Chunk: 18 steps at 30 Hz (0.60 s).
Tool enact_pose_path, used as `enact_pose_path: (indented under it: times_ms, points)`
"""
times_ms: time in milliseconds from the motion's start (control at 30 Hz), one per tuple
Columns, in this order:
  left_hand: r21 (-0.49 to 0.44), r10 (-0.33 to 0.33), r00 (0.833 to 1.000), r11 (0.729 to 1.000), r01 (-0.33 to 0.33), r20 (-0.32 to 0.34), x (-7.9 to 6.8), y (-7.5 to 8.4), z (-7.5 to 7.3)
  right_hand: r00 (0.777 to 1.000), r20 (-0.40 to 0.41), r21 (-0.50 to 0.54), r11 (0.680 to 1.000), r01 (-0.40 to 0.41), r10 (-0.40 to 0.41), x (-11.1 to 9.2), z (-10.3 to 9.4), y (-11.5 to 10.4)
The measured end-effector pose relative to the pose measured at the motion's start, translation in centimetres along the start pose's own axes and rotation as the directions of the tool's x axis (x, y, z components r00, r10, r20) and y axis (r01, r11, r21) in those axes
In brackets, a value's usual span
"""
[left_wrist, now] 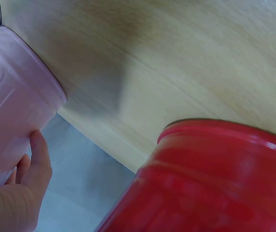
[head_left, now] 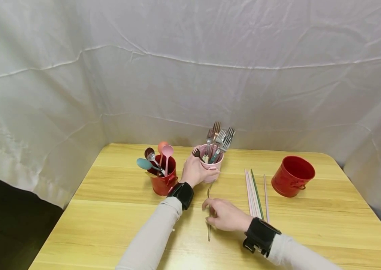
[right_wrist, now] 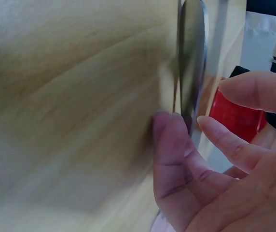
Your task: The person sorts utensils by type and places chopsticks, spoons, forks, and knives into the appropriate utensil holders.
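Observation:
My left hand (head_left: pixel 195 169) holds the side of a pink bucket (head_left: pixel 212 177), thumb toward its front. Several forks (head_left: pixel 224 139) stand in it, tines up; a small dark fork (head_left: pixel 197 153) leans out over the rim toward the hand. The left wrist view shows fingers against the pink bucket's wall (left_wrist: pixel 20 92). My right hand (head_left: pixel 225 214) is low over a slim metal piece of cutlery (head_left: pixel 209 234) lying lengthwise on the table. In the right wrist view, fingertips are right at its flat handle (right_wrist: pixel 192 58), with the thumb apart from it. The hand hides its middle.
Left of the pink bucket stands a red bucket (head_left: pixel 164 185) with several spoons (head_left: pixel 167 151). Pink, white and green sticks (head_left: pixel 253 195) lie right of centre, one pink stick (head_left: pixel 266 198) apart. Another red bucket (head_left: pixel 288 182) stands at the right. A pale curtain (head_left: pixel 210 86) hangs behind the table.

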<state>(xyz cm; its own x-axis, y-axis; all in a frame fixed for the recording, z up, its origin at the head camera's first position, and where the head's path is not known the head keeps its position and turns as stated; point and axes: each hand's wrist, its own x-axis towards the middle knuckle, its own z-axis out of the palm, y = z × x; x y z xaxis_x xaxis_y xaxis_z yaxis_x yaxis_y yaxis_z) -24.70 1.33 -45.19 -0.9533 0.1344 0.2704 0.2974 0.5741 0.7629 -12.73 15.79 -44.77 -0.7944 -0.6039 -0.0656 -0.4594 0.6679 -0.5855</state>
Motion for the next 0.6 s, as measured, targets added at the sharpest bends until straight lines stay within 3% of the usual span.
enact_pose_path:
  times_ms: [233,467,600]
  points:
    - [0.003,0.015,1.0,1.0,-0.015,-0.006,0.1,-0.1,0.1,1.0,0.007,0.0,1.0,-0.016,0.017,0.7,0.6,0.2]
    - [0.014,0.031,0.999,0.999,-0.03,-0.02,0.1,-0.3,0.2,0.997,0.05,0.073,0.995,-0.068,0.064,1.4,0.0,0.3]
    - [0.014,0.028,0.999,1.0,-0.028,-0.022,0.1,-0.3,0.2,0.996,0.033,0.073,0.994,-0.082,0.08,1.7,-0.2,0.3]
